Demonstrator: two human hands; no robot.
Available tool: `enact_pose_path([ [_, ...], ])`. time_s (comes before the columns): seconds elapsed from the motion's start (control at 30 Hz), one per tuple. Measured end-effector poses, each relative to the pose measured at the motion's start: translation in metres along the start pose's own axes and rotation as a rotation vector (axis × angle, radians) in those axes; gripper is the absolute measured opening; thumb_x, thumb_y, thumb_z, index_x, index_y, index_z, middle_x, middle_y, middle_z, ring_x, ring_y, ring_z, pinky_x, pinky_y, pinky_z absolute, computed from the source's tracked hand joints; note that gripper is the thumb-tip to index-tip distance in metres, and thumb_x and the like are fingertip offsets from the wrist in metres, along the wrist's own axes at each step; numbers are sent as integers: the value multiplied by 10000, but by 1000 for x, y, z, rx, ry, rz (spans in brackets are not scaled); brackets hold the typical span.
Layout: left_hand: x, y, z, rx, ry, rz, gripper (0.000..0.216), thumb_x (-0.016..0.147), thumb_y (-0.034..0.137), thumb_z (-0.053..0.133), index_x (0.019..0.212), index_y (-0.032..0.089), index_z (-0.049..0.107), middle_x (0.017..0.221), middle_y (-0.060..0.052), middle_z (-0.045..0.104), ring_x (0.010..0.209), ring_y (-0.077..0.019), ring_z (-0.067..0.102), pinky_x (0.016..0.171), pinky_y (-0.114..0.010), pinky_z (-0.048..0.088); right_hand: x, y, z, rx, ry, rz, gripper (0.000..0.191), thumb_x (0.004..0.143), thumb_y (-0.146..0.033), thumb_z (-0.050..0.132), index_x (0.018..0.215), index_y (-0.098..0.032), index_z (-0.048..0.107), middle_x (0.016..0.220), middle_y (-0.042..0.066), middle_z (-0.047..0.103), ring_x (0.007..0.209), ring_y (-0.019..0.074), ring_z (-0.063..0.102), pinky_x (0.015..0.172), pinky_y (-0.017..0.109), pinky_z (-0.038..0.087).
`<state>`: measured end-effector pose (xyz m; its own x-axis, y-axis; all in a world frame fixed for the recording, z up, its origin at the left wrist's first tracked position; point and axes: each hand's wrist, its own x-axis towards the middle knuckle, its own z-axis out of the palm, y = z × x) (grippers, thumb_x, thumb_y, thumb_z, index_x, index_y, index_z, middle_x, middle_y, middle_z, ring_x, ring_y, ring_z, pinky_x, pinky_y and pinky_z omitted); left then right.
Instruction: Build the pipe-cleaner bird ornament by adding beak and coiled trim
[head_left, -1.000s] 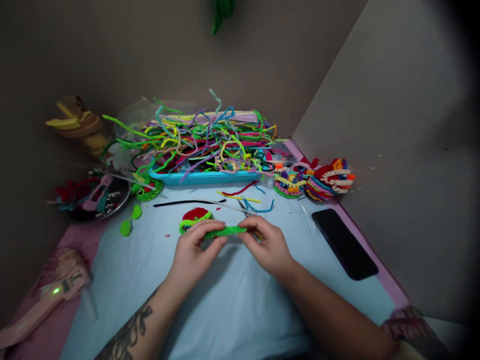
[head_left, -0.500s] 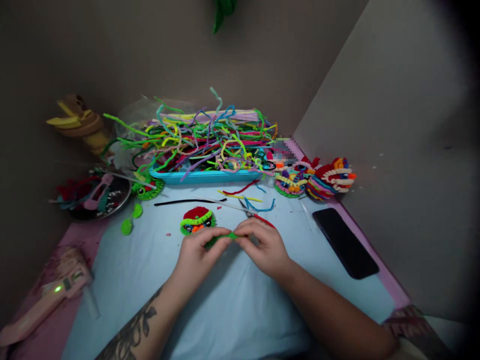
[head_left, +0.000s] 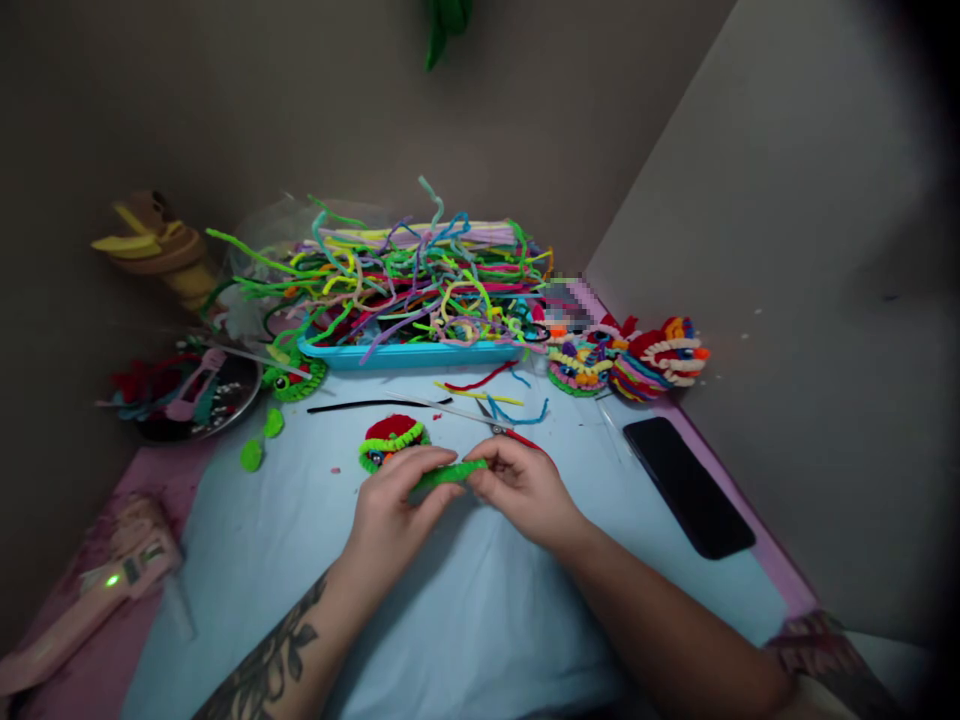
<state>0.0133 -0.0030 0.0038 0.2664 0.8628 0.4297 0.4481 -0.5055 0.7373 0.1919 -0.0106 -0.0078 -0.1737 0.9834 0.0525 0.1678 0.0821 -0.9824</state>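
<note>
Between my two hands is a short length of green pipe cleaner (head_left: 442, 474), fuzzy and held roughly level above the table. My left hand (head_left: 397, 505) pinches its left part between thumb and fingers. The fingers of my right hand (head_left: 529, 490) are closed on its right end. Just behind my left hand lies a round pipe-cleaner figure (head_left: 394, 432) in red and green with dark eyes, its lower part hidden by my fingers. Red-handled scissors (head_left: 499, 430) lie partly behind my right hand.
A blue tray (head_left: 420, 355) heaped with pipe cleaners stands at the back. Finished figures (head_left: 652, 360) and a phone (head_left: 690, 488) lie right. Leftward are two green pieces (head_left: 251, 456), a metal bowl (head_left: 244, 400) and a pink glue gun (head_left: 97, 600). Loose stems (head_left: 379, 405) lie mid-table.
My right hand has shifted slightly down and right along the green pipe cleaner, so more of it shows between my hands. My left hand has stayed nearly in place.
</note>
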Motion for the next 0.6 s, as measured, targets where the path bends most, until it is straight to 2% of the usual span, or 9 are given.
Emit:
enact_pose_path([
  [0.1,0,1,0,-2,10,41,104,765,172,677,865,187,699,835,-43,738,810,-175,680,748,-280,544,1,0,1,94,11,35,133,807,-313,616,806,-180,602,618,-22,580,515,100,540,470,208,428],
  [0.17,0,2,-1,-34,2,-14,70,764,172,674,824,185,707,792,-32,739,753,-162,684,714,-264,547,1,0,1,60,34,-24,95,798,-277,627,810,-184,622,660,-4,624,560,114,580,506,219,458],
  [0.3,3,4,0,-127,-51,-276,82,732,175,690,805,182,726,751,-22,749,664,-158,691,603,-235,552,0,2,0,-116,90,-351,65,797,-167,625,829,-204,668,750,30,682,705,146,639,641,257,505],
  [0.37,4,4,0,-150,-75,-344,95,718,183,702,808,181,732,733,-21,751,629,-160,689,557,-230,547,-1,2,-1,-150,91,-442,99,804,-141,613,835,-214,671,757,30,684,731,149,641,670,263,508],
  [0.43,4,4,1,-140,-56,-310,101,705,188,721,806,182,732,745,-23,752,653,-164,693,583,-237,554,-1,2,-1,-147,89,-375,103,799,-147,617,854,-219,667,771,26,679,721,146,635,646,254,507],
  [0.53,1,3,2,-89,-10,-144,117,706,191,738,822,182,723,775,-23,749,707,-160,692,665,-249,559,-1,2,0,-89,57,-184,143,773,-179,642,909,-218,663,809,24,681,698,142,630,598,238,500],
  [0.6,-1,3,2,-36,8,-44,157,713,200,741,866,180,713,793,-27,746,722,-161,688,694,-262,559,-1,1,1,-30,63,-119,139,762,-201,649,899,-215,666,804,22,684,687,141,631,595,236,498],
])
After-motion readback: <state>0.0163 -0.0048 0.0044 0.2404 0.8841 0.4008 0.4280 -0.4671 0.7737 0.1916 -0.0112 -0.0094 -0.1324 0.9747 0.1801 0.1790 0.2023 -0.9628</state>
